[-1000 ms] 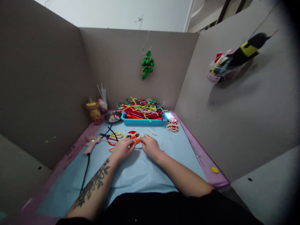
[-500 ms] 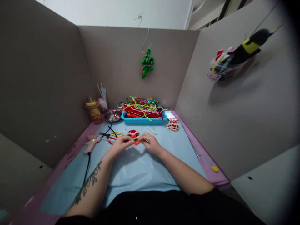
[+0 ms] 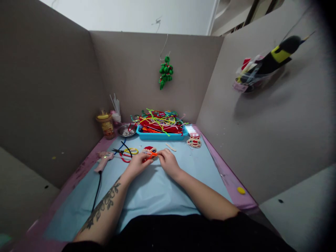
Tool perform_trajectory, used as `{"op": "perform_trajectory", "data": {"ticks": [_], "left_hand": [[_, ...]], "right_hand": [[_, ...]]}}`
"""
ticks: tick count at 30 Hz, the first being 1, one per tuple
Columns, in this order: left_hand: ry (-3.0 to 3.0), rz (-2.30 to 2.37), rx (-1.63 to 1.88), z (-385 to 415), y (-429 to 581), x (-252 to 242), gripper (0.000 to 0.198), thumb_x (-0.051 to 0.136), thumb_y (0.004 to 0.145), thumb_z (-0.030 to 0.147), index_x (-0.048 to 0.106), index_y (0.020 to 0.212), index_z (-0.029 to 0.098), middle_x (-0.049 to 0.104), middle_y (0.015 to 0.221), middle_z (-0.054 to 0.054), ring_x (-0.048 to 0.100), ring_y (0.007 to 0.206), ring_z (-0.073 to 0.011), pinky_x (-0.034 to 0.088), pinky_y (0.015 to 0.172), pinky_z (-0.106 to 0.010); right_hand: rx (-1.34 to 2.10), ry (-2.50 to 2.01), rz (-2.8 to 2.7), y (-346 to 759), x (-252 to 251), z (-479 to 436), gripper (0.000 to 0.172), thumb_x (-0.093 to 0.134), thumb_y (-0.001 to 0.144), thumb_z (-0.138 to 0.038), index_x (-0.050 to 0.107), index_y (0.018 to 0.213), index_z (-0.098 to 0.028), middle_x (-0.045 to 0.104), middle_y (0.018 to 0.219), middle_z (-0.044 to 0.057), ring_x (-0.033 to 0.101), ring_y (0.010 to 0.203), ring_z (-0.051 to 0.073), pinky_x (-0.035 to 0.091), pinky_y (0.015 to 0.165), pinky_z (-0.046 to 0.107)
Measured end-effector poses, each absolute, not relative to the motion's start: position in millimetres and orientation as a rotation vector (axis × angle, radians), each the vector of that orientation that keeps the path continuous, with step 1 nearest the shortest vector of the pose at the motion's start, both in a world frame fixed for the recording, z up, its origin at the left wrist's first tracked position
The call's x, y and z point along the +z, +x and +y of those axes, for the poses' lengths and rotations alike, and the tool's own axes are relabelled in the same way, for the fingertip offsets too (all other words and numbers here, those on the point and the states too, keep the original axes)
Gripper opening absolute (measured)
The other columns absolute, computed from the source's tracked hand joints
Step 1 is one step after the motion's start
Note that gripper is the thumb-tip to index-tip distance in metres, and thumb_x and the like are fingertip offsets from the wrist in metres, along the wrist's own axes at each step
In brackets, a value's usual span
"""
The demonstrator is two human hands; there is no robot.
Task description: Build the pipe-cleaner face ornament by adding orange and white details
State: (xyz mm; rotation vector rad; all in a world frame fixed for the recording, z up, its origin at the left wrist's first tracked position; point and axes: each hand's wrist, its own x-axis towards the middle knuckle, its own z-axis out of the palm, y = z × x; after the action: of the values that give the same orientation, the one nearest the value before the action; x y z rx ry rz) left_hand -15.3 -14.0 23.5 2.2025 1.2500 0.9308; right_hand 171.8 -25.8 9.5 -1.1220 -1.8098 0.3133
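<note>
Between my two hands is an orange pipe cleaner (image 3: 153, 154), bent or coiled into a small piece. The fingers of my left hand (image 3: 138, 163) are pinched on its left part. My right hand (image 3: 168, 161) pinches its right end between thumb and fingers. Just behind them on the blue cloth lies a cream and red pipe-cleaner piece (image 3: 148, 149) with a blue spot, partly covered by the orange piece and my fingers. Scissors (image 3: 120, 152) with dark blades rest left of my left hand. A pink glue gun (image 3: 104, 161) lies further left, its cord running toward me.
At the back stands a blue tray (image 3: 162, 137) heaped with coloured pipe cleaners, beside a metal bowl (image 3: 126, 131). To its right sits a similar cream and red piece (image 3: 194, 142). A short cream strip (image 3: 171, 147) lies nearby. Grey partitions (image 3: 126, 70) enclose the table.
Both hands have shifted slightly, and the orange pipe cleaner has risen in view and turned, now showing as a longer piece in front of the cream and red one.
</note>
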Motion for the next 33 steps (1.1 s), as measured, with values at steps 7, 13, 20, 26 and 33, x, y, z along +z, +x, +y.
{"op": "perform_trajectory", "data": {"ticks": [7, 13, 20, 26, 33], "left_hand": [[2.418, 1.283, 0.859, -14, -18, 21, 0.021, 0.055, 0.086, 0.032, 0.071, 0.084, 0.017, 0.068, 0.082, -0.007, 0.061, 0.076, -0.0185, 0.042, 0.069, -0.027], [2.397, 1.347, 0.902, -12, -25, 25, 0.022, 0.055, 0.086, 0.033, 0.070, 0.081, 0.018, 0.069, 0.082, -0.006, 0.061, 0.077, -0.0184, 0.042, 0.070, -0.028], [2.158, 1.284, 0.946, -7, -29, 27, 0.023, 0.059, 0.081, 0.035, 0.072, 0.078, 0.017, 0.070, 0.078, -0.005, 0.059, 0.074, -0.0178, 0.043, 0.071, -0.027], [1.824, 1.136, 0.916, -6, -31, 31, 0.025, 0.064, 0.073, 0.039, 0.071, 0.071, 0.015, 0.068, 0.069, -0.002, 0.058, 0.066, -0.0160, 0.043, 0.063, -0.025], [1.741, 1.089, 0.936, -9, -25, 32, 0.027, 0.066, 0.071, 0.040, 0.070, 0.069, 0.014, 0.066, 0.069, -0.002, 0.058, 0.066, -0.0167, 0.044, 0.065, -0.026]], "right_hand": [[0.034, -1.385, -2.150, 174, 11, -27, 0.024, 0.048, 0.087, -0.011, 0.067, 0.099, -0.020, 0.062, 0.091, 0.007, 0.057, 0.084, 0.018, 0.044, 0.075, 0.025], [-0.043, -1.289, -2.295, 177, 12, -27, 0.036, 0.048, 0.081, -0.004, 0.066, 0.106, -0.022, 0.064, 0.094, 0.007, 0.056, 0.092, 0.020, 0.043, 0.075, 0.027], [0.169, -0.876, -2.160, 184, 7, -19, 0.034, 0.045, 0.078, 0.001, 0.066, 0.094, -0.020, 0.065, 0.089, 0.006, 0.059, 0.088, 0.019, 0.046, 0.082, 0.031], [0.425, -0.708, -1.958, 183, 11, -23, 0.021, 0.048, 0.086, -0.011, 0.066, 0.090, -0.020, 0.065, 0.088, 0.006, 0.061, 0.088, 0.018, 0.049, 0.082, 0.033], [0.464, -0.762, -1.789, 179, 18, -27, 0.015, 0.052, 0.087, -0.018, 0.067, 0.086, -0.019, 0.063, 0.081, 0.005, 0.059, 0.081, 0.018, 0.048, 0.076, 0.032]]}}
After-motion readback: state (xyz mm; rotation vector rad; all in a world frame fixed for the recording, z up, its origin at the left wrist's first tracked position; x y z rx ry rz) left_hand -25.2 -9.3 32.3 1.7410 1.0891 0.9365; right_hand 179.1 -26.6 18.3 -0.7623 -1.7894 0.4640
